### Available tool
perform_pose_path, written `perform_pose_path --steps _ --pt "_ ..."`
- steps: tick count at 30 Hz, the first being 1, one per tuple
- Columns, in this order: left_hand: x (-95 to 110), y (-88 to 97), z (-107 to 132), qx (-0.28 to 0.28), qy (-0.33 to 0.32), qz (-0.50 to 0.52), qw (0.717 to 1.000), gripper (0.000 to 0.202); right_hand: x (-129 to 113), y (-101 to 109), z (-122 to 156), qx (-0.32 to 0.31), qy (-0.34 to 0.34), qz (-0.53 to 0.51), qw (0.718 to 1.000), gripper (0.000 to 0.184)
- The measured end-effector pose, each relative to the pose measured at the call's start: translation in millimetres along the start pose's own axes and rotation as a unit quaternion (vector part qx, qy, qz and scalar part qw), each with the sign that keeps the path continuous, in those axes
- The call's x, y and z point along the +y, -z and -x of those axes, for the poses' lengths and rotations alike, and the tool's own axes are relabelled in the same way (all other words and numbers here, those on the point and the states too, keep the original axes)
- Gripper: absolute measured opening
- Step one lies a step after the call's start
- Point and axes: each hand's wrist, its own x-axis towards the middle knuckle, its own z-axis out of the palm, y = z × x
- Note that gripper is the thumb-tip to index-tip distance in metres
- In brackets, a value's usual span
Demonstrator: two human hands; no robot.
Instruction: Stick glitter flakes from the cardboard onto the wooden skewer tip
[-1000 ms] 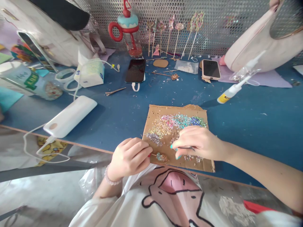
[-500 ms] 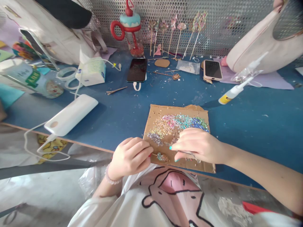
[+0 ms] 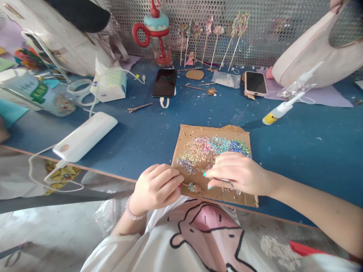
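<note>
My left hand [image 3: 159, 187] is closed on the end of a thin stick, at the front left corner of a cardboard sheet [image 3: 195, 130]. The stick's decorated head [image 3: 195, 187], brown with pale blue-green chips, lies over the cardboard. My right hand [image 3: 241, 174] pinches slim metal tweezers [image 3: 222, 180] between thumb and fingers, low over the sheet; their tips are hard to make out. Small coloured chips [image 3: 202, 146] are spread on the cardboard in patches of yellow, pink, turquoise, blue, green and lilac. My right hand hides part of them.
A white power bank [image 3: 85, 136] with a cable lies left. Behind are a black phone [image 3: 164, 83], a tissue pack [image 3: 110, 87] and a red-handled cup [image 3: 155, 28]. Several decorated sticks [image 3: 209, 36] lean on the mesh. A glue bottle [image 3: 279, 112] stands right, near a pink-cased phone [image 3: 255, 83].
The fingertips and tweezers of my right hand have shifted very slightly. My left hand and the stick stay in place.
</note>
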Motion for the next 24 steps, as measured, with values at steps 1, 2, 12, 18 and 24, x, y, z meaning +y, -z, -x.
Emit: perform_pose_path --steps 1,2,12,18,24 --pt "0.0 0.0 0.0 0.0 0.0 0.0 1.0 0.015 0.4 -0.4 -0.6 -0.004 -0.003 -0.004 1.0 0.021" --pt "0.0 -0.1 0.0 0.0 -0.001 0.0 1.0 0.015 0.7 -0.8 -1.3 -0.007 -0.006 -0.006 1.0 0.021" --pt "0.1 0.6 0.4 0.0 -0.003 0.0 1.0 0.014 0.8 -1.9 -2.8 -0.003 -0.005 -0.018 1.0 0.019" --pt "-0.3 0.5 -0.3 0.0 -0.002 0.003 1.0 0.014 -0.4 -3.3 -3.9 0.007 -0.006 -0.004 1.0 0.022" --pt "-0.1 1.2 -0.2 0.001 -0.003 0.002 1.0 0.014 -0.6 -3.6 -3.8 0.0 -0.001 0.006 1.0 0.015"
